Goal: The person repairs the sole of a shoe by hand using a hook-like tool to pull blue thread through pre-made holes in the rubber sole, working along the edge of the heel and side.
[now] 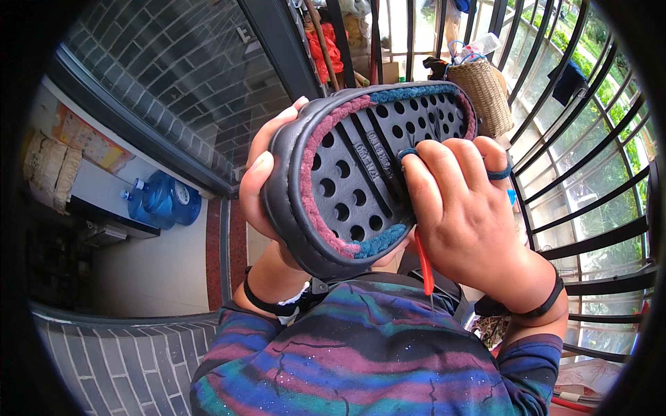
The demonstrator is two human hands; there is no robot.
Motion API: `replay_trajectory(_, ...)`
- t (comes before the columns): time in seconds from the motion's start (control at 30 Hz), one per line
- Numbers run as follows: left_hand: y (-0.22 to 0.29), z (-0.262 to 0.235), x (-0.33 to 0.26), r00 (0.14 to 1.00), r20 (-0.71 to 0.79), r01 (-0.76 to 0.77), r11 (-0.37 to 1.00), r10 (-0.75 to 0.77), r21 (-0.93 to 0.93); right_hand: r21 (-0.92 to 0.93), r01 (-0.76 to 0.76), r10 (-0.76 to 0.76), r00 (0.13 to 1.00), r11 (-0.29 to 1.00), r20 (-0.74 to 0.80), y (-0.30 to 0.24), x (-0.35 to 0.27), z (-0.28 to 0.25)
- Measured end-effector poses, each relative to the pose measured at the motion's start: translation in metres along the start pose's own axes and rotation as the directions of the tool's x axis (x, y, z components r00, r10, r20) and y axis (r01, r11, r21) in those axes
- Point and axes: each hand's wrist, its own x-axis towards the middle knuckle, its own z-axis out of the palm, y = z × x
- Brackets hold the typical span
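A black shoe sole, pierced with several round holes, is held up tilted in front of my chest. Crocheted yarn edges it inside the rim, dusky pink on one stretch and teal on others. My left hand grips its left end, fingers wrapped over the outer wall. Closed over the sole's right side is my right hand, with teal yarn looped around a finger. From beneath this hand a slim red-handled tool points downward, ending in a thin dark shaft; its upper part is hidden.
Black metal railings curve along the right side. A woven basket holding several things stands beyond the sole. To the left are a glass door with a dark frame, large blue water bottles and a grey brick wall.
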Motion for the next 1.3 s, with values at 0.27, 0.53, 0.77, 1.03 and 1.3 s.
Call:
replay_trajectory(0.27, 0.01, 0.004, 0.006, 0.98, 0.194, 0.022, 0.986, -0.054, 0.165, 0.113, 0.2, -0.179, 0.969, 0.973, -0.172, 0.012, -0.005, 0.016)
replay_trajectory(0.53, 0.013, -0.013, 0.01, 0.969, 0.232, 0.02, 0.959, -0.089, 0.284, -0.064, 0.128, -0.138, 0.97, 0.99, -0.199, 0.01, -0.025, 0.004)
replay_trajectory(0.77, 0.015, -0.034, 0.029, 0.917, 0.315, 0.19, 0.962, -0.245, 0.194, 0.354, 0.188, -0.14, 0.977, 0.916, -0.158, 0.01, -0.03, -0.003)
replay_trajectory(1.03, -0.012, -0.041, -0.002, 0.72, 0.519, 0.654, 0.7, -0.46, -0.286, 0.978, -0.2, 0.068, 0.977, -0.052, 0.203, 0.03, -0.039, 0.019)
replay_trajectory(1.3, -0.009, -0.027, -0.024, 0.68, 0.491, 0.732, 0.475, -0.544, -0.488, 0.985, 0.06, 0.002, 0.998, 0.161, -0.061, 0.028, -0.029, 0.028)
